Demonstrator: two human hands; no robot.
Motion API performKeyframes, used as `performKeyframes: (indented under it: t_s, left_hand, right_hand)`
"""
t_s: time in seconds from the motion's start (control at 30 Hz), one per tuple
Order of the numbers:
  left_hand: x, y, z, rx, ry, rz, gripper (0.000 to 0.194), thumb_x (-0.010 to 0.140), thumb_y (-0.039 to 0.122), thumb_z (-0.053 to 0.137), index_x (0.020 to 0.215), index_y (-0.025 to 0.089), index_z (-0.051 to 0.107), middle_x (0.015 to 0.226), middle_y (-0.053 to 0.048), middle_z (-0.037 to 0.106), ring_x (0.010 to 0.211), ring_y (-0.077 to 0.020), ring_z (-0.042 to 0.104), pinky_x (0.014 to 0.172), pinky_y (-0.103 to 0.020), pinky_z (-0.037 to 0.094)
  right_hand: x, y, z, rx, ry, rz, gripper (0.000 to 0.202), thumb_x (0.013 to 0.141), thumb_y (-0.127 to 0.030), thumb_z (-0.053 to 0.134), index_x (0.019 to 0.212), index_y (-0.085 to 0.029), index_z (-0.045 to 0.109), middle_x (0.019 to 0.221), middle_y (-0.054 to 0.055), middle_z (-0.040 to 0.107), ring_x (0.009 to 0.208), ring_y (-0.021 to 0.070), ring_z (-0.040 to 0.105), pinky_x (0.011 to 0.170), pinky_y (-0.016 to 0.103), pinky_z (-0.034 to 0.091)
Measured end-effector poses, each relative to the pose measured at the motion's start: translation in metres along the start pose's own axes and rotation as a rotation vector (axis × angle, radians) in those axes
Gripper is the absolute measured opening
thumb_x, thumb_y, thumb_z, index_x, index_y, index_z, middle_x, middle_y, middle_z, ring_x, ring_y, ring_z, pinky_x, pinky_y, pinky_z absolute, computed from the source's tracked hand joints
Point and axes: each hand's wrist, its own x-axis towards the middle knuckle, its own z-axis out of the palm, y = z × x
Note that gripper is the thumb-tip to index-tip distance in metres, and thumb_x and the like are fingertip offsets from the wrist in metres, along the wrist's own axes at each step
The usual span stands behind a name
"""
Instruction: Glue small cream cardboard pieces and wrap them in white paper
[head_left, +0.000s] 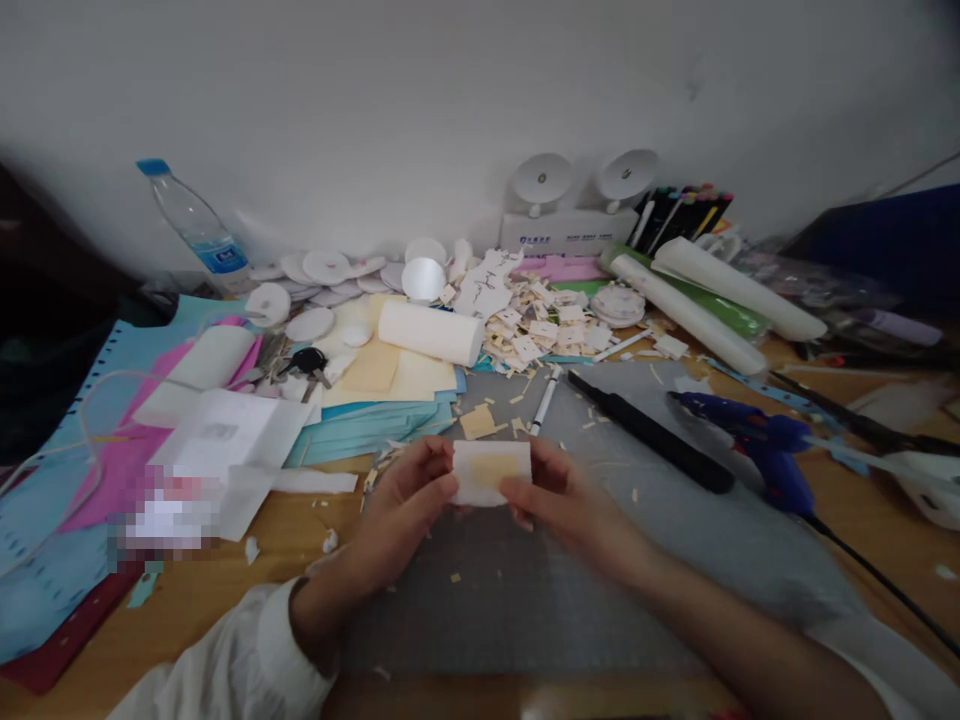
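Note:
A small white rectangular piece (491, 472), with a yellowish patch showing in its middle, is held up over the grey cutting mat (480, 600). My left hand (409, 510) pinches its left edge between thumb and fingers. At its right edge my right hand (574, 505) grips it, the thumb lying on the lower front corner. Just beyond the hands lie a cream-coloured scrap (480, 422) and a white pen (545, 400). Small cream bits are scattered over the mat.
A black stick-like tool (652, 430) and a blue glue gun (757, 435) lie at the right. Behind are a pile of small cream pieces (532, 325), a white roll (431, 333) and white tubes (690, 310). Coloured sheets (375, 425), keys (307, 362) and a bottle (199, 225) stand or lie left.

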Motion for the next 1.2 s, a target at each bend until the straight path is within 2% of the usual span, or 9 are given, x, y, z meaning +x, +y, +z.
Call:
performKeyframes:
  t_s: [0.2,0.37,0.5,0.8,1.2]
  left_hand:
    - [-0.004,-0.001,0.003,0.034,-0.029,-0.029,0.024,0.074,0.018,0.073,0.091,0.02,0.056,0.078,0.002,0.061,0.067,-0.0083,0.056,0.058,-0.016,0.045]
    - [-0.007,-0.002,0.006,0.008,-0.015,-0.046,0.025,0.071,0.015,0.075,0.091,0.018,0.059,0.078,0.002,0.062,0.067,-0.0074,0.056,0.058,-0.015,0.045]
    - [-0.008,-0.004,0.006,-0.022,-0.046,-0.045,0.024,0.072,0.013,0.074,0.092,0.019,0.062,0.081,0.002,0.065,0.07,-0.007,0.058,0.062,-0.014,0.046]
    - [-0.009,-0.004,0.004,-0.019,-0.08,-0.103,0.019,0.074,0.016,0.073,0.09,0.017,0.063,0.083,0.0,0.064,0.071,-0.0077,0.058,0.064,-0.016,0.045]
    - [-0.011,-0.004,0.008,-0.08,-0.016,-0.187,0.024,0.07,0.021,0.077,0.09,0.021,0.064,0.084,0.0,0.065,0.072,-0.0115,0.06,0.063,-0.021,0.045]
  right_hand:
    - [-0.005,0.007,-0.001,-0.017,-0.081,0.088,0.026,0.073,-0.033,0.073,0.085,-0.02,0.054,0.067,-0.006,0.053,0.053,0.0056,0.046,0.047,0.018,0.039]
    - [-0.01,0.008,-0.001,0.003,-0.116,0.057,0.027,0.076,-0.031,0.071,0.092,-0.021,0.052,0.07,-0.006,0.052,0.052,0.0035,0.046,0.044,0.015,0.039]
    - [-0.011,0.009,-0.001,0.033,-0.118,0.066,0.03,0.076,-0.03,0.071,0.097,-0.022,0.05,0.072,-0.006,0.053,0.05,0.0025,0.046,0.044,0.014,0.04]
    - [-0.011,0.011,-0.002,0.11,-0.147,0.083,0.03,0.076,-0.028,0.071,0.098,-0.024,0.051,0.074,-0.006,0.054,0.049,0.0014,0.047,0.044,0.012,0.04]
    - [-0.011,0.006,-0.001,0.205,-0.192,0.117,0.028,0.076,-0.024,0.071,0.096,-0.023,0.052,0.069,-0.007,0.059,0.046,0.0014,0.052,0.04,0.01,0.038]
